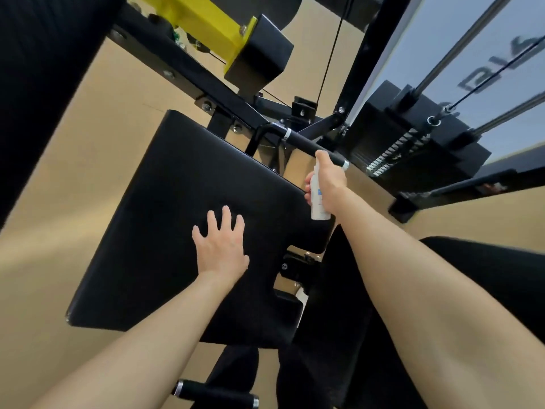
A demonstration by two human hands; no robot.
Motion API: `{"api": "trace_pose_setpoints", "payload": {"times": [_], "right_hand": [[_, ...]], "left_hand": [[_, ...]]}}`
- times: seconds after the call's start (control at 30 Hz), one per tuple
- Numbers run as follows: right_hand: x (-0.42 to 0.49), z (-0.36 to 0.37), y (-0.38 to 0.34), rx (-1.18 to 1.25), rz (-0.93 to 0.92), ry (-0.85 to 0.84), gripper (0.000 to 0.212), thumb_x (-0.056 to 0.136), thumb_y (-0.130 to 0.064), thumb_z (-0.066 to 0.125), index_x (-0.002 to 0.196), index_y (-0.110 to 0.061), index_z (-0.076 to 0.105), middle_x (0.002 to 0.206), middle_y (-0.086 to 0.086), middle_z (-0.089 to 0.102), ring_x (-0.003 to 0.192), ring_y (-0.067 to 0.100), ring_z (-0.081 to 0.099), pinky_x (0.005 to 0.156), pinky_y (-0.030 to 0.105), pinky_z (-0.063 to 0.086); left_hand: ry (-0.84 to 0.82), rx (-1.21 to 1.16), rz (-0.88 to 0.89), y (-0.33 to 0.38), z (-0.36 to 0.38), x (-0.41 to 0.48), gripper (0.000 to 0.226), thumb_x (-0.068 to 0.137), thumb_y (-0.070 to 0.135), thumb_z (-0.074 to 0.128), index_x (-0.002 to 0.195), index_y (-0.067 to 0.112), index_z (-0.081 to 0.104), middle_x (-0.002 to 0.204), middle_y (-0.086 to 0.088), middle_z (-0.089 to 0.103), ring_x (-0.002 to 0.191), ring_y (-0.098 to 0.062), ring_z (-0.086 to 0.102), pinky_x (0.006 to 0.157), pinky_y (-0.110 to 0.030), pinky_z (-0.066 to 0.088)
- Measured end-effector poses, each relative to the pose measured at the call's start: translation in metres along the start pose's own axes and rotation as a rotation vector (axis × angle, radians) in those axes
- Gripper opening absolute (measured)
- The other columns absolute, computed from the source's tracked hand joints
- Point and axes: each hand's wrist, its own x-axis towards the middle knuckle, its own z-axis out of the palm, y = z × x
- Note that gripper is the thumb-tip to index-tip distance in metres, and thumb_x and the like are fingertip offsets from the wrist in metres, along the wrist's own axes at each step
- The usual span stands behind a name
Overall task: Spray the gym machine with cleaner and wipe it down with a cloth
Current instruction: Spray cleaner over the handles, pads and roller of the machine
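Gripping one spray bottle (318, 199), right hand (328, 183), left hand (219, 246) fingers spread, seemingly on one seat pad (165, 219)

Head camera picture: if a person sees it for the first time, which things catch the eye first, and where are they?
The big black seat pad fills the centre, with the left hand spread flat on it. By the pad's right edge, the right hand holds a white spray bottle under a black handle bar. A bright yellow bracket stands out at the top.

Two bare hands: left hand (219, 246), right hand (327, 184). One spray bottle (318, 202). One seat pad (177, 216). Two grip handles: (312, 146), (215, 395).
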Motion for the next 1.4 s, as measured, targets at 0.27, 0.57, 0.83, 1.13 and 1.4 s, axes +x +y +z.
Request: {"api": "trace_pose_setpoints", "payload": {"times": [0.27,0.57,0.83,1.13,1.4], "right_hand": [[0.031,-0.003,-0.040,-0.075,-0.123,0.003,0.041,0.093,-0.044,0.050,0.087,-0.005,0.063,0.067,0.009,0.061,0.055,0.023,0.055,0.048,0.028,0.049],[0.048,-0.024,-0.034,-0.036,-0.026,0.079,0.044,0.095,-0.047,0.048,0.089,-0.007,0.065,0.069,0.007,0.061,0.054,0.021,0.054,0.053,0.028,0.050],[0.048,-0.045,-0.019,0.069,0.087,0.146,0.045,0.093,-0.051,0.052,0.079,-0.010,0.063,0.064,0.006,0.059,0.051,0.022,0.054,0.056,0.028,0.052],[-0.036,-0.035,0.007,0.130,0.073,-0.087,0.058,0.093,-0.067,0.055,0.076,-0.011,0.062,0.066,0.006,0.061,0.052,0.018,0.057,0.057,0.029,0.053],[-0.184,-0.014,0.098,0.030,0.157,-0.465,0.073,0.094,-0.075,0.044,0.066,-0.010,0.062,0.069,0.010,0.063,0.059,0.021,0.061,0.065,0.034,0.056]], "left_hand": [[-0.016,0.012,-0.029,0.008,-0.004,0.003,0.093,0.087,0.054,0.071,0.159,0.025,0.019,0.169,-0.012,0.010,0.154,-0.041,0.013,0.115,-0.058,0.035],[-0.039,0.010,-0.043,0.013,-0.002,0.007,0.090,0.086,0.047,0.074,0.157,0.022,0.024,0.167,-0.015,0.014,0.153,-0.045,0.016,0.115,-0.058,0.037],[-0.027,0.007,-0.012,0.010,0.002,0.005,0.094,0.087,0.051,0.073,0.159,0.020,0.020,0.168,-0.017,0.011,0.153,-0.046,0.014,0.117,-0.059,0.035],[-0.190,-0.242,-0.001,-0.005,-0.018,-0.015,0.086,0.094,0.050,0.062,0.163,0.026,0.015,0.172,-0.006,-0.004,0.159,-0.033,-0.002,0.125,-0.052,0.023],[-0.085,-1.139,-0.157,-0.012,-0.045,-0.128,0.052,0.093,0.033,0.069,0.143,0.026,0.056,0.151,0.006,0.052,0.143,-0.015,0.044,0.113,-0.031,0.038]]}}
